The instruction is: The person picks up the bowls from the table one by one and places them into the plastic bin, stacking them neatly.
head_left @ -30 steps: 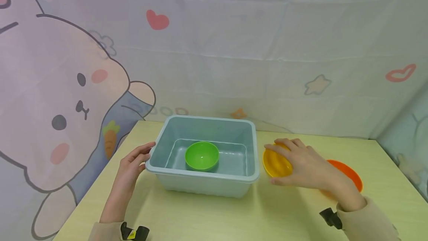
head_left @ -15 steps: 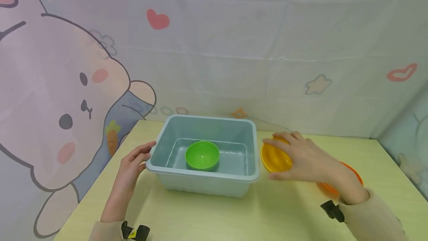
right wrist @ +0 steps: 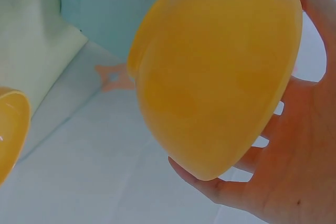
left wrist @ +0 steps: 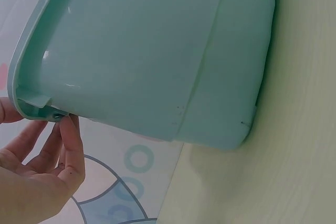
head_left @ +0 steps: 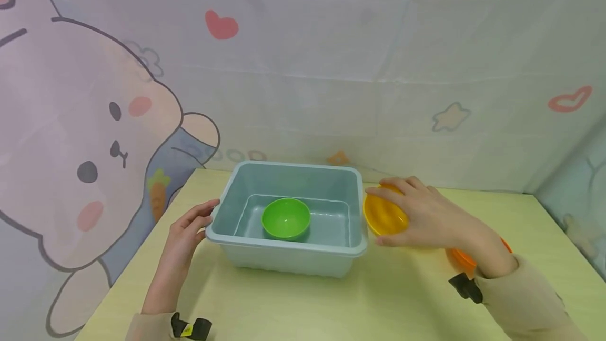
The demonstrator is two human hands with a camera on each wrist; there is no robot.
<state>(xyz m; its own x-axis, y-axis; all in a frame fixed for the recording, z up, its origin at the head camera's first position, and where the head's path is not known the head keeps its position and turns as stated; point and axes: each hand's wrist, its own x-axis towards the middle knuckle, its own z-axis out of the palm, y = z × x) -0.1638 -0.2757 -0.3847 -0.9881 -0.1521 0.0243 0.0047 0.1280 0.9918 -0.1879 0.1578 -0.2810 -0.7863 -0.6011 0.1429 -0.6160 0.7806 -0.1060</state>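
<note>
Yellow bowl (head_left: 385,217) has moved left and slightly farther; my right hand (head_left: 421,217) grips it, tilted, just beside the right rim of the basin (head_left: 289,262), which stands between it and the green bowl (head_left: 286,219) inside. My left hand (head_left: 186,233) holds the left rim. Orange bowl (head_left: 464,261) partly hidden by my right forearm (head_left: 492,263); the cut-off bowl (right wrist: 11,129) in the right-wrist view is possibly the same.
</note>
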